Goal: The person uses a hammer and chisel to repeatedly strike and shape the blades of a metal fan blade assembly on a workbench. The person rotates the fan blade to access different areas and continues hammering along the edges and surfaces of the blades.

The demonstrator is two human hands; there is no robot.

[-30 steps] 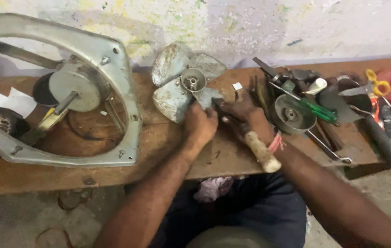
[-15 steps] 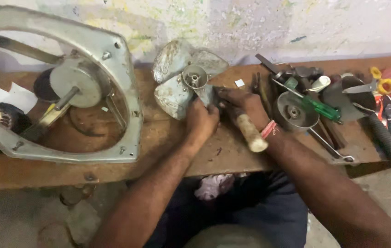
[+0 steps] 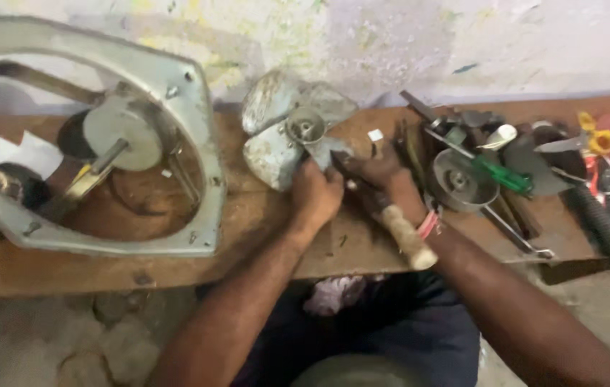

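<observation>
1. Head view shows the left hand (image 3: 315, 195) with its fingers (image 3: 303, 172) curled and pressing on a blade of the fan blades (image 3: 287, 136), close to the hub (image 3: 305, 127).
2. The right hand (image 3: 380, 172) has its fingers wrapped tight around a tool with a pale wooden handle (image 3: 406, 240). The tool's dark tip sits just beside the hub.
3. A second ago the handle lay lower and more to the side. Now it points more steeply toward the hub, and both hands have drawn in a bit closer to it. This looks like work on the middle of the fan, maybe to loosen or tighten it.
4. The fan blades have stayed in the same spot on the counter (image 3: 262, 215), near the wall.
5. To the left lies a big grey fan frame (image 3: 197, 143) with a motor (image 3: 122, 132) in it.
6. To the right sit a round metal wheel (image 3: 462, 183), a green screwdriver (image 3: 502, 175) and yellow scissors (image 3: 595, 136).
</observation>
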